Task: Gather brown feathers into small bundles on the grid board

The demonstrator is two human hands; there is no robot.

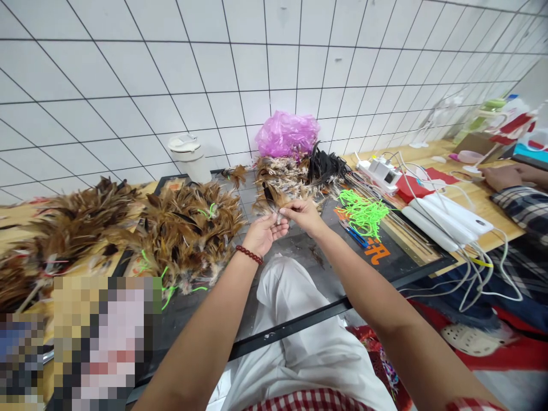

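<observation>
Both hands meet over the dark board (295, 279) in front of me. My left hand (264, 233), palm up with a red bead bracelet at the wrist, grips the quill ends of a small bunch of brown and black feathers (270, 197). The fingers of my right hand (302, 216) pinch at the same pale, fluffy base; exactly what lies between these fingertips is too small to make out. Behind the hands spreads a heap of speckled feathers (278, 171). To their left sits a large pile of brown feathers (192, 220), several tied with green string.
Bright green strings (363, 212) and blue-handled snips (356, 235) lie on the right. Beyond them are a power strip (381, 171) and white chargers (447, 220) with cables. A white bin (188, 154) and a pink bag (287, 134) stand by the wall. Another person's sleeve (522, 205) is at right.
</observation>
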